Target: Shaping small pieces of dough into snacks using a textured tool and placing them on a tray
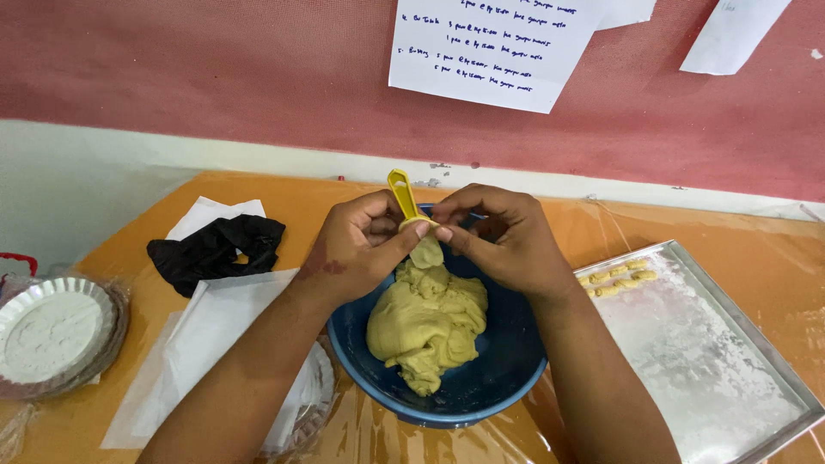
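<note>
Far left: foil plate [53, 331] w/ flour, black cloth [215, 249] on the table [765, 258]. Centre: left hand [361, 245] fingers pinched round yellow scoop [401, 196]; right hand [503, 236] fingers closed on dough piece [426, 252] above blue bowl [507, 378]. Right: floured tray [713, 378]. Risk: sticky dough may tear or drop back.

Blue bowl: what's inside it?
The blue bowl holds one big lump of yellowish dough, heaped left of centre; bare blue floor shows to its right. The left hand and right hand cover the far rim.
</note>
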